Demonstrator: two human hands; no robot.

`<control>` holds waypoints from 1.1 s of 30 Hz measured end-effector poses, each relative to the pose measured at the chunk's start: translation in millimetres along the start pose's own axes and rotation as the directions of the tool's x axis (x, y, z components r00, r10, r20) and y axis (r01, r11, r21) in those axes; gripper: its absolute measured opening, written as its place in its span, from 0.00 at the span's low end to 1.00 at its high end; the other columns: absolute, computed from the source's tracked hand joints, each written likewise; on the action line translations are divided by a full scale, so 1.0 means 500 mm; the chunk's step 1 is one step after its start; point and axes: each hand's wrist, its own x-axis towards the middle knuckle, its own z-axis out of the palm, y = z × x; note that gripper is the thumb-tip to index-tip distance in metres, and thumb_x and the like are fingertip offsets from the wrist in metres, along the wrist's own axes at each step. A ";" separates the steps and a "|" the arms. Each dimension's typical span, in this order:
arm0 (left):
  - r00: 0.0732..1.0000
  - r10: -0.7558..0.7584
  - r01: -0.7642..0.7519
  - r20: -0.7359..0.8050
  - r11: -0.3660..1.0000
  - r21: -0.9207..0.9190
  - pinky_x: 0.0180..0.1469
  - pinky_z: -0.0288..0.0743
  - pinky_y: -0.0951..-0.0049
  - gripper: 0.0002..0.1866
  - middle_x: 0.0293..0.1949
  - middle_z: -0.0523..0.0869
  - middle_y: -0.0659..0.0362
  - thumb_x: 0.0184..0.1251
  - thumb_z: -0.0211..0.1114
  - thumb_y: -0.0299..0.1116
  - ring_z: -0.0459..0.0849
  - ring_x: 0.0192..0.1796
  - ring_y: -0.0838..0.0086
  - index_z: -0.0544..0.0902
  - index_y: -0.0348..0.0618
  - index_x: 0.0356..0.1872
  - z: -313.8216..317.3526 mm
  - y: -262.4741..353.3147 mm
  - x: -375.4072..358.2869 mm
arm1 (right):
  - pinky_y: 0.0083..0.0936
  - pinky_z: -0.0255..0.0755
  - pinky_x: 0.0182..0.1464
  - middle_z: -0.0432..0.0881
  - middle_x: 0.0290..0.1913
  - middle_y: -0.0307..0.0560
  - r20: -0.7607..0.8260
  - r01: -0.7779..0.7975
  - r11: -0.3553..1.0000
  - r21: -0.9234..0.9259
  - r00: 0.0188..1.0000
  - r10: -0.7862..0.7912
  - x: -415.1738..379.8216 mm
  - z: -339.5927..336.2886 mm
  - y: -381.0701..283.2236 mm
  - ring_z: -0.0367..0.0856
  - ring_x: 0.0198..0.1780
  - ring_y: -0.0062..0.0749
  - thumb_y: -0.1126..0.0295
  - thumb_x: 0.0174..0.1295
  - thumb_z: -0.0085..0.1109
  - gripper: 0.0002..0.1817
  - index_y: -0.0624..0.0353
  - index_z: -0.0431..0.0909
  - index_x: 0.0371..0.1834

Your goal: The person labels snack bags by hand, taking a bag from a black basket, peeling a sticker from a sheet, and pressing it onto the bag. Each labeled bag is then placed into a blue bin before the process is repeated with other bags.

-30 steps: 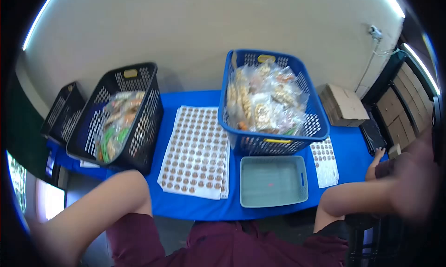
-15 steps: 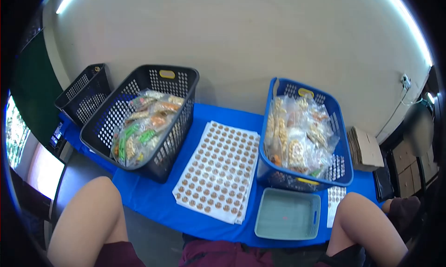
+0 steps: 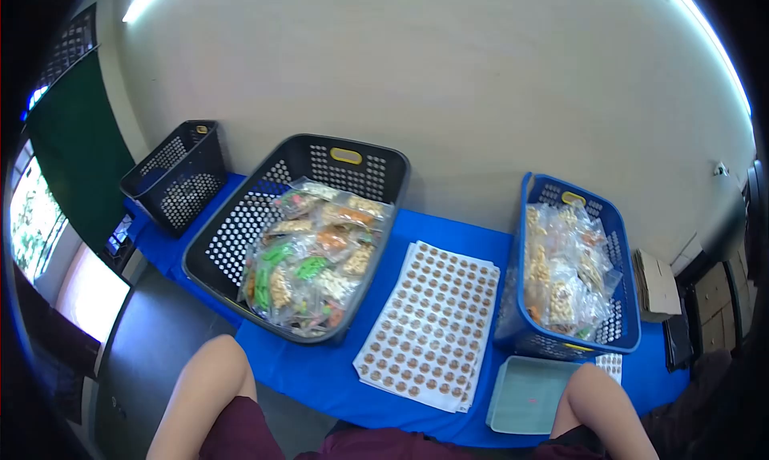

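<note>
Neither of my hands shows; only my bent bare left arm [image 3: 207, 388] and right arm [image 3: 597, 400] enter at the bottom, with maroon sleeves. Between them, sheets of round brown stickers [image 3: 432, 324] lie stacked on the blue-covered table [image 3: 296, 372]. A black basket [image 3: 212, 244] on the left holds clear packets of food [image 3: 316, 256], some with green pieces. To the right, a blue basket [image 3: 629, 276] is filled with similar clear packets [image 3: 565, 268]. The shallow green tray [image 3: 525, 392] in front of it is partly covered by my right arm.
A smaller black basket [image 3: 188, 192] stands at the far left. Folded cardboard [image 3: 658, 285] and a black flat item [image 3: 678, 340] lie at the right end. Another sticker sheet [image 3: 609, 366] shows beside the green tray. Behind the table is a wall [image 3: 448, 84].
The camera view has swung left, so the baskets, sheets and tray appear farther right and lower. My right arm now overlaps the tray in view. The packets look unchanged.
</note>
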 end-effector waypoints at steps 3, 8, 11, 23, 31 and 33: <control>0.972 -0.234 0.204 -0.034 0.902 -0.380 0.47 0.70 0.66 0.12 0.37 0.80 0.58 0.62 0.55 0.37 0.79 0.40 0.65 0.78 0.37 0.37 -0.021 0.017 -0.080 | 0.31 0.71 0.44 0.79 0.32 0.49 -0.014 -0.047 0.991 0.124 0.999 0.050 -0.001 0.002 0.052 0.78 0.34 0.47 0.61 0.62 0.47 0.16 0.64 0.76 0.37; 0.454 -0.855 0.810 -0.250 0.513 -0.285 0.42 0.71 0.68 0.15 0.38 0.81 0.53 0.57 0.62 0.32 0.79 0.40 0.64 0.78 0.36 0.44 -0.044 -0.054 -0.274 | 0.30 0.69 0.47 0.80 0.35 0.51 -0.229 -0.741 0.631 0.230 0.589 0.775 -0.081 0.067 0.213 0.77 0.41 0.39 0.67 0.56 0.54 0.13 0.65 0.77 0.39; 0.082 -0.905 0.996 -0.418 0.065 0.053 0.43 0.73 0.70 0.13 0.36 0.82 0.53 0.60 0.56 0.37 0.81 0.39 0.65 0.78 0.40 0.41 -0.072 -0.155 -0.419 | 0.26 0.68 0.49 0.80 0.40 0.48 -0.371 -0.875 0.266 0.404 0.109 0.922 -0.187 0.175 0.308 0.77 0.44 0.32 0.70 0.54 0.56 0.13 0.64 0.77 0.42; -0.552 -0.472 0.716 -0.687 -0.690 -0.102 0.43 0.73 0.59 0.19 0.38 0.81 0.46 0.53 0.59 0.45 0.80 0.43 0.56 0.80 0.38 0.36 -0.105 -0.520 -1.007 | 0.22 0.71 0.39 0.79 0.36 0.45 -0.585 -0.411 0.490 0.769 -0.762 0.278 -0.326 0.566 0.403 0.77 0.35 0.26 0.71 0.59 0.52 0.10 0.63 0.75 0.42; -0.719 -0.101 0.647 -0.688 -0.458 -0.610 0.44 0.71 0.66 0.16 0.35 0.82 0.53 0.49 0.62 0.44 0.80 0.40 0.62 0.80 0.44 0.34 -0.028 -0.599 -1.217 | 0.17 0.68 0.33 0.77 0.33 0.40 -0.577 -0.534 0.541 0.650 -0.810 -0.105 -0.345 0.521 0.340 0.74 0.31 0.22 0.70 0.59 0.52 0.11 0.62 0.74 0.43; -0.723 -0.097 0.681 -0.684 -0.262 -0.683 0.43 0.71 0.68 0.14 0.33 0.82 0.54 0.49 0.61 0.42 0.80 0.38 0.63 0.79 0.44 0.33 -0.033 -0.600 -1.233 | 0.16 0.68 0.33 0.77 0.32 0.40 -0.568 -0.528 0.548 0.649 -0.815 -0.113 -0.351 0.510 0.342 0.74 0.30 0.21 0.71 0.59 0.52 0.10 0.62 0.74 0.43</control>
